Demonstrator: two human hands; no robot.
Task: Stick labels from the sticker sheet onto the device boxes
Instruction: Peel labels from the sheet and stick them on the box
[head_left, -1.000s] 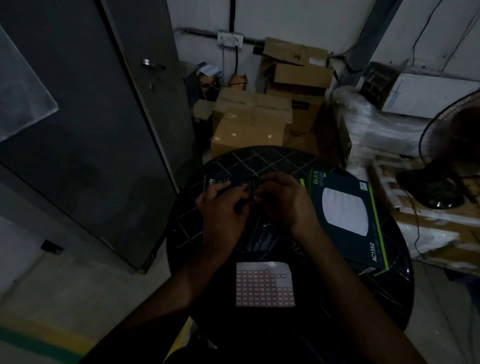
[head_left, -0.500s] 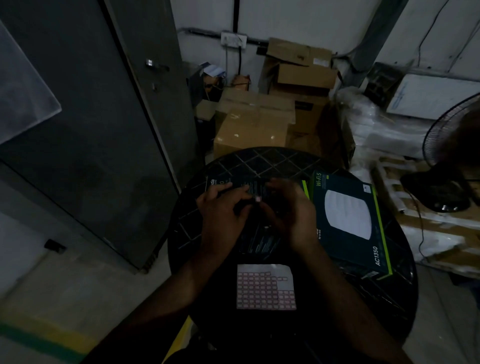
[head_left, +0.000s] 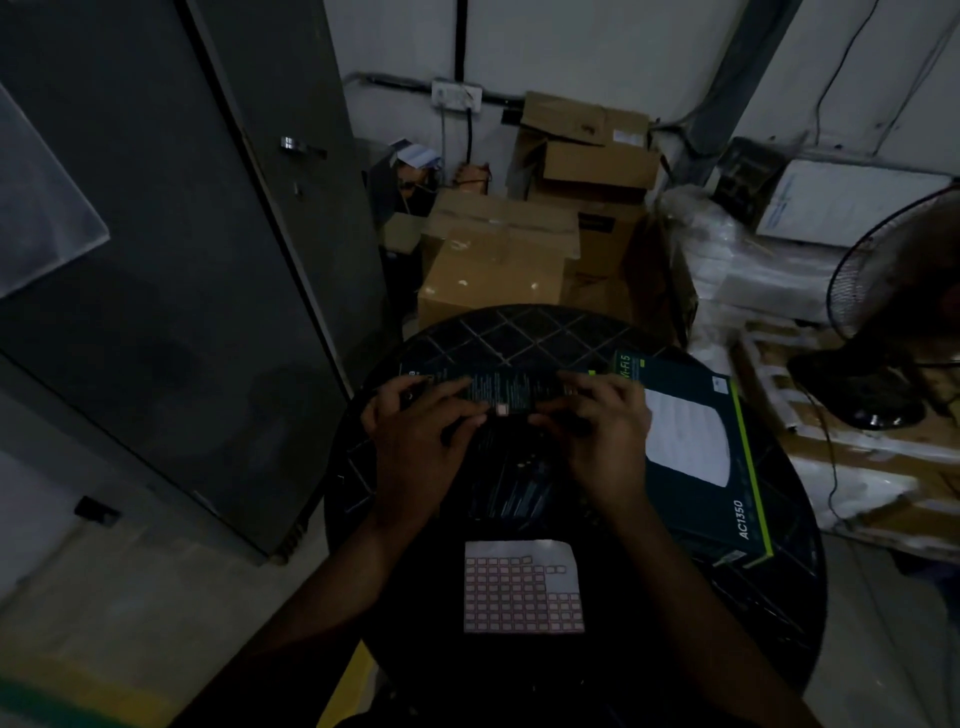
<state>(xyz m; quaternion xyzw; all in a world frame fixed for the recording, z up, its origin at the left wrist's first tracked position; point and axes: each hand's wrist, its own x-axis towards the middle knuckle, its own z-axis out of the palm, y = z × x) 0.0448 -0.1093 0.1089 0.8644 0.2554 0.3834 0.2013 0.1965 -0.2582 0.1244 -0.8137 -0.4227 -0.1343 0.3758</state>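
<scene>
Head view: two device boxes on my desk (head_left: 519, 332), one box (head_left: 727, 467) read "AC1350"; both grips, left hand (head_left: 415, 447) and right hand (head_left: 602, 441), pinched the other box (head_left: 509, 389) beside one label (head_left: 502, 410).

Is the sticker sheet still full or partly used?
Partly used: the sticker sheet lies flat on the table, its top right area bare of red-bordered labels.

Two bare forearms and hands (head_left: 511, 441), no sleeves, rings or watch visible.

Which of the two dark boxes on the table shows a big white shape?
The device box on the right, beside the right hand. It lies face up with a white shape and "AC1350". The device box under both hands shows only small print and a label.
</scene>
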